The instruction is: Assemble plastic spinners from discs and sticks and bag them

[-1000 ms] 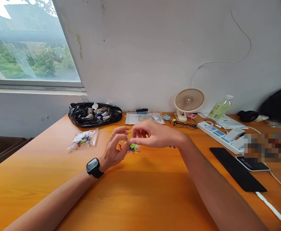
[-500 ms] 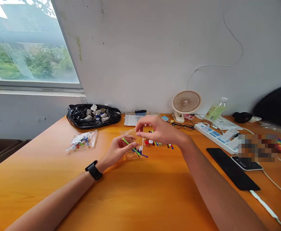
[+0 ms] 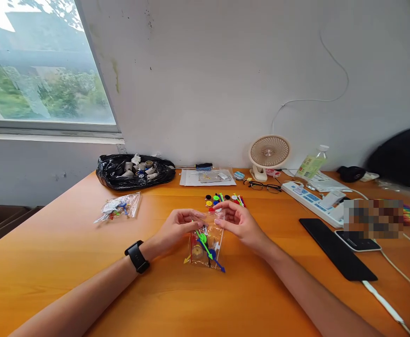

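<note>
Between my hands hangs a small clear plastic bag [image 3: 214, 230] with colourful arrow-shaped plastic pieces in it. Among them I make out a green arrow [image 3: 202, 239], a blue arrow [image 3: 219, 265] and a yellow disc [image 3: 197, 252]. My left hand [image 3: 172, 230], with a black watch [image 3: 137, 257] at its wrist, pinches the bag's upper left edge. At the upper right corner, my right hand [image 3: 244, 228] grips the bag between thumb and fingers. Just beyond lies a group of loose coloured discs and arrows [image 3: 216, 200], partly covered by my right fingers.
Another filled clear bag [image 3: 119, 207] lies to the left. Behind it sits a black plastic bag [image 3: 112, 180] holding cardboard rolls. White papers [image 3: 190, 179], glasses [image 3: 271, 188], a fan [image 3: 270, 152], a power strip [image 3: 308, 202] and a black phone-like slab [image 3: 338, 248] line the back and right.
My right hand has come down from above the bag to its top right corner. The bag is now nearer me and hangs lower, its contents and the loose pieces behind showing more fully.
</note>
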`<state>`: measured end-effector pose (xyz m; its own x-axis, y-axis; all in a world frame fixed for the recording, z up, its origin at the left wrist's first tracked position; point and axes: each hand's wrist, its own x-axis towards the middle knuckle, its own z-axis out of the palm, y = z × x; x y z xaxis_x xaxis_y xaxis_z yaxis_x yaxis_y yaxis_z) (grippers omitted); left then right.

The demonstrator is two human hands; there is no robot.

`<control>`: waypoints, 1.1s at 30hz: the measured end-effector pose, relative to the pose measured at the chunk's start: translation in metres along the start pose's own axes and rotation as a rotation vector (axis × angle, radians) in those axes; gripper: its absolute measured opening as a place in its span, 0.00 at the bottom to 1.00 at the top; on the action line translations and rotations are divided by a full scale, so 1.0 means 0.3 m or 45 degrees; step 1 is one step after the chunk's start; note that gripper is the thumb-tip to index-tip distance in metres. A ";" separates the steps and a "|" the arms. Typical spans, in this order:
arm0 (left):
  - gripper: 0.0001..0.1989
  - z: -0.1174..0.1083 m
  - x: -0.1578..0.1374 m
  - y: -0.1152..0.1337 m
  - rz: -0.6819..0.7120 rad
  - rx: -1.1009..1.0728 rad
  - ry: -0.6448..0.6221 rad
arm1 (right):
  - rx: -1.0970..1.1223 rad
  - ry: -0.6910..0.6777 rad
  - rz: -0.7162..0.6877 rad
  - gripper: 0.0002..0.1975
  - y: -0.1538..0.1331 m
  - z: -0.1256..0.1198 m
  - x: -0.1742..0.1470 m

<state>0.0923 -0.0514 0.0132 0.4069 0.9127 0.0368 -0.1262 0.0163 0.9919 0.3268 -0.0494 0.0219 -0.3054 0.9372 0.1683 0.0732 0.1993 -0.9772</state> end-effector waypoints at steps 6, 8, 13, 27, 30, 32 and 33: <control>0.22 -0.016 0.002 -0.006 0.101 0.158 0.103 | 0.149 0.072 -0.012 0.16 0.019 0.036 -0.009; 0.19 -0.017 0.003 -0.004 0.167 0.126 0.150 | 0.162 0.096 -0.013 0.16 0.024 0.038 -0.012; 0.20 -0.016 0.000 0.001 0.151 0.013 0.123 | 0.115 0.190 -0.014 0.21 0.020 0.027 -0.012; 0.19 -0.013 -0.003 -0.011 0.165 0.158 0.101 | 0.028 -0.074 0.027 0.23 0.037 0.053 -0.032; 0.17 -0.013 -0.001 -0.012 0.180 0.179 0.128 | 0.021 -0.078 0.054 0.23 0.045 0.068 -0.036; 0.16 -0.012 0.001 -0.011 0.157 0.215 0.153 | 0.016 -0.063 0.058 0.21 0.054 0.078 -0.038; 0.17 -0.012 0.002 -0.010 0.143 0.236 0.161 | 0.017 -0.056 0.056 0.21 0.059 0.081 -0.039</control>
<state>0.0895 -0.0495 0.0098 0.2821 0.9485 0.1442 0.0083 -0.1528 0.9882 0.3085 -0.0638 -0.0005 -0.3440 0.9313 0.1197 0.0746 0.1541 -0.9852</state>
